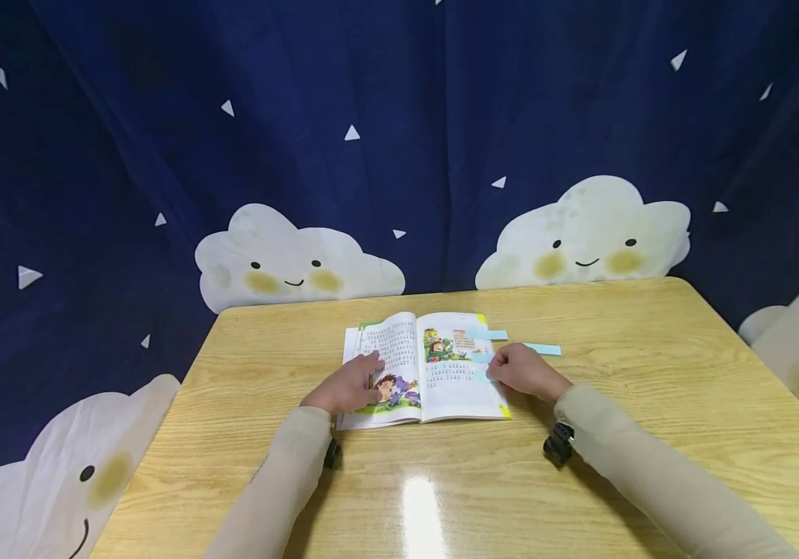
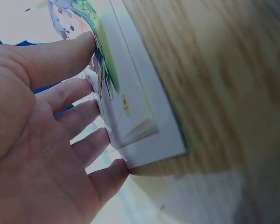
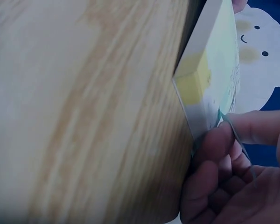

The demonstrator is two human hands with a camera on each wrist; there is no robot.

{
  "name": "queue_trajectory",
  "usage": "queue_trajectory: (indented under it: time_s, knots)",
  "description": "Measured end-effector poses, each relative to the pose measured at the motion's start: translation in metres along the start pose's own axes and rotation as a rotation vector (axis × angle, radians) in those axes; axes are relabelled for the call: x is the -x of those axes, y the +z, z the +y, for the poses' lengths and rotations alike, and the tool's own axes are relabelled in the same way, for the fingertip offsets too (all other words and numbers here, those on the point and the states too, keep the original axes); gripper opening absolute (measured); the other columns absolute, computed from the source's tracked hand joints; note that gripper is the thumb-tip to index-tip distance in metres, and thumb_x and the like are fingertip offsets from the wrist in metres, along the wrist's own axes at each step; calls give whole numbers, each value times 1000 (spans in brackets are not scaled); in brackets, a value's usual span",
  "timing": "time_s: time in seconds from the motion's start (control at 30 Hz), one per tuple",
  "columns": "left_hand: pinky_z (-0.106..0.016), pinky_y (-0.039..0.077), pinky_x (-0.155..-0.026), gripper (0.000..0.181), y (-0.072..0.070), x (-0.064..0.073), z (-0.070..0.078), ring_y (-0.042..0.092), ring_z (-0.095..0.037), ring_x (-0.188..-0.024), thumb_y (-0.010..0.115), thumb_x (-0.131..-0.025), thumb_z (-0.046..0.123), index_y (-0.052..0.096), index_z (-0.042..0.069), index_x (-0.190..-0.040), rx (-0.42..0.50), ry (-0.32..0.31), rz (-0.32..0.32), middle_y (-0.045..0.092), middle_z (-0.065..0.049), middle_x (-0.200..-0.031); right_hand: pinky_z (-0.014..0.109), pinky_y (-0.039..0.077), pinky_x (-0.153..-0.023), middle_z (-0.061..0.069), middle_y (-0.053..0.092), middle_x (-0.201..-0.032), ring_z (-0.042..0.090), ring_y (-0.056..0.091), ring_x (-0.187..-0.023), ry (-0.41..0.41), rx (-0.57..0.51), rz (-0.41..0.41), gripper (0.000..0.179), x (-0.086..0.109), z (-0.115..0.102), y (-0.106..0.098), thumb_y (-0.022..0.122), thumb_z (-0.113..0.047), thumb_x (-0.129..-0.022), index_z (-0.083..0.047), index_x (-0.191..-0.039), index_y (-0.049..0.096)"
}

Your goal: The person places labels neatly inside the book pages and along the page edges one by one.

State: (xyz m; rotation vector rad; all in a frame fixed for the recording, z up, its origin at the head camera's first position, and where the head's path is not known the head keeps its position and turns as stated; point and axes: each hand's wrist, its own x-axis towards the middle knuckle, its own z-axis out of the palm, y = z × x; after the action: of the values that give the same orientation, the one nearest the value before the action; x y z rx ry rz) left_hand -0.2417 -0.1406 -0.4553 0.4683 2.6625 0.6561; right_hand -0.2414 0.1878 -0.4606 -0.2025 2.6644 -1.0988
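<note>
An open picture book (image 1: 455, 396) lies on the table, with printed text and coloured drawings on both pages. My left hand (image 1: 352, 384) rests on the left page with its fingers spread; in the left wrist view the thumb (image 2: 79, 51) lies over a drawing and the little finger is at the book's edge. At the right page's outer edge, my right hand (image 1: 526, 371) pinches a thin light-blue paper strip (image 3: 238, 140) between thumb and forefinger, the other fingers curled. The strip's end (image 1: 481, 376) lies against the page.
Another light-blue strip (image 1: 490, 335) juts from the right page's upper edge. A further light-blue strip end (image 1: 542, 348) shows beyond my right hand. The wooden table (image 1: 259, 341) ends at a dark blue curtain (image 1: 301, 93) with white clouds. Both wrists wear black devices (image 1: 558, 444).
</note>
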Motion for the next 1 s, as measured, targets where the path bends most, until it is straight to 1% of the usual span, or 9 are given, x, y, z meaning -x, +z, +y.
queue_trajectory:
  time_s: [0.3, 0.43, 0.6, 0.67, 0.7, 0.8, 0.87, 0.93, 1.0]
  knots:
    - [-48, 21, -127, 57, 1, -1, 0, 19, -32, -155, 63, -96, 20, 45, 9, -149, -3, -3, -4, 24, -8, -166, 26, 39, -58, 1, 59, -68, 15, 47, -59, -4, 69, 7, 16, -1, 0, 1, 59, -13, -89, -7, -74, 62]
    - [-48, 20, -128, 58, 1, -3, 1, 18, -32, -155, 63, -97, 21, 44, 9, -150, -10, -11, -13, 23, -7, -166, 26, 41, -61, 2, 63, -74, 16, 52, -66, 29, 167, 18, 13, -1, -3, 2, 60, -16, -87, -8, -78, 63]
    - [-48, 20, -128, 59, 1, -4, 0, 19, -32, -155, 64, -96, 21, 44, 10, -150, -14, -13, -8, 24, -6, -166, 26, 39, -56, 1, 60, -73, 17, 52, -66, 55, 331, 67, 16, 1, -10, 0, 63, -25, -87, -13, -76, 60]
    - [-48, 20, -128, 59, 1, -4, -1, 19, -32, -155, 64, -96, 21, 43, 10, -150, -9, -12, -9, 23, -6, -166, 28, 38, -55, 2, 59, -72, 18, 51, -65, -7, 402, 109, 17, 5, -13, -1, 64, -25, -87, -14, -75, 60]
    - [-48, 20, -128, 59, 1, -3, -1, 18, -32, -155, 64, -96, 21, 43, 9, -150, -8, -10, -12, 23, -6, -166, 29, 40, -56, 3, 59, -74, 20, 52, -67, -66, 444, 141, 16, 7, -14, -1, 65, -24, -88, -13, -77, 62]
    - [-47, 20, -128, 59, 1, -3, -2, 18, -32, -155, 63, -97, 21, 42, 9, -151, -2, -1, -17, 22, -7, -167, 36, 48, -60, 9, 65, -85, 26, 56, -77, -278, 570, 244, 7, 17, -13, -1, 69, -16, -87, -9, -88, 72]
    - [-48, 20, -128, 59, 1, -2, -2, 18, -32, -155, 63, -97, 21, 42, 9, -151, 0, 5, -13, 23, -8, -166, 44, 52, -67, 14, 67, -99, 32, 58, -91, -412, 659, 290, 15, 22, -12, -1, 69, -10, -86, -10, -100, 75]
    - [-48, 21, -127, 59, 1, -2, -2, 18, -32, -155, 63, -97, 20, 42, 8, -151, 2, 11, -11, 23, -8, -166, 51, 53, -72, 17, 66, -113, 37, 58, -105, -499, 711, 287, 24, 26, -10, 1, 69, -8, -86, -14, -109, 76]
    - [-48, 20, -127, 59, 1, -1, -1, 18, -33, -155, 63, -97, 20, 42, 8, -151, 6, 15, -11, 23, -9, -166, 55, 53, -75, 18, 64, -122, 40, 55, -116, -546, 746, 256, 26, 29, -5, 3, 68, -10, -89, -18, -113, 76]
